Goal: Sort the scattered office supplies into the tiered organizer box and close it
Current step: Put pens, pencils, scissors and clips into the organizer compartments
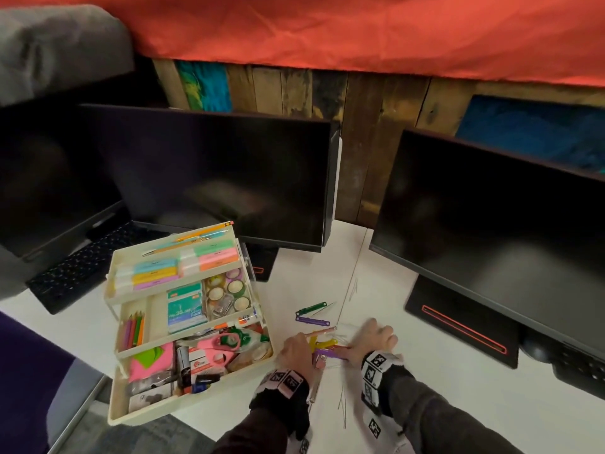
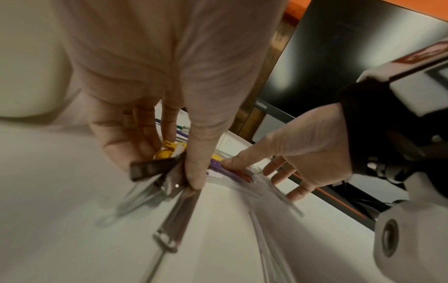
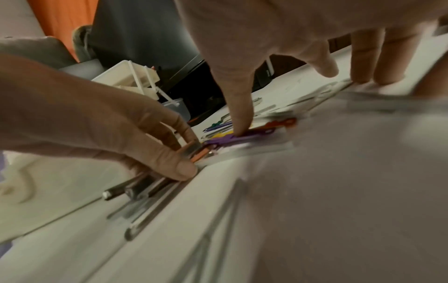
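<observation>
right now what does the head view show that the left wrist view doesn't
Only the head view shows the open organizer with its filled tiers, the green clip lying apart on the desk, and the keyboard.

Only the left wrist view shows the left hand pinching pens from close up.

Both show the right hand pressing straight fingers on the clip pile, and a monitor.

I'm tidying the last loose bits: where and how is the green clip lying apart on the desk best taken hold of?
Pinch the green clip across its narrow width near the middle, coming from above. It lies flat on the white desk, apart from the pile under both hands, so its long sides are probably free for fingertips.
</observation>
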